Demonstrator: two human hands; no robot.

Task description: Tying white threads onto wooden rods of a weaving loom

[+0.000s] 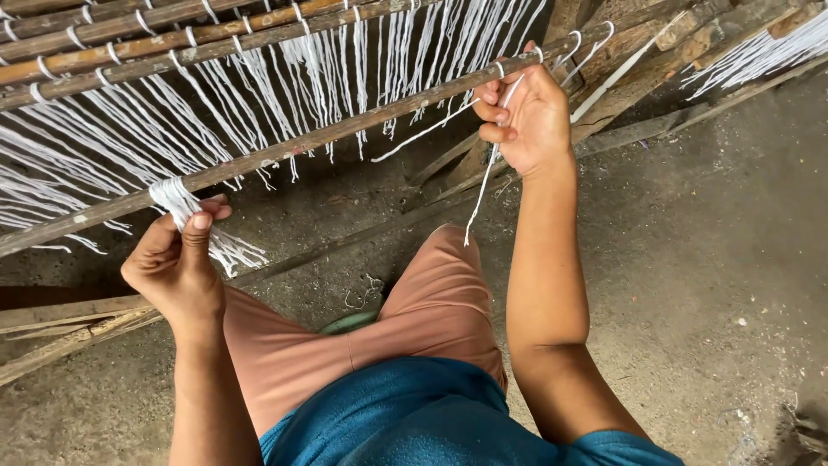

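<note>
While the head camera looks down, we note a long wooden rod (285, 151) running slantwise from the lower left up to the upper right, with more rods (129, 39) stacked behind it toward the top left corner.

White cotton strings (259, 95) are looped over these rods and hang in rows between them.

Our left hand (177, 259) is closed around a bundle of white strings (177, 203) wrapped over the front rod near its lower left end; thumb up, frayed ends spilling out just right of the hand.

Our right hand (526, 116) is shut at the rod's upper right end, fingers curled, pinching a single white string (483, 190) that trails down toward the knee.

Below: salmon shorts (345, 345), blue shirt (414, 414), a bit of green stool (349, 324) between the legs, bare concrete floor (707, 285), rough wooden frame pieces (638, 60) at upper right.
</note>
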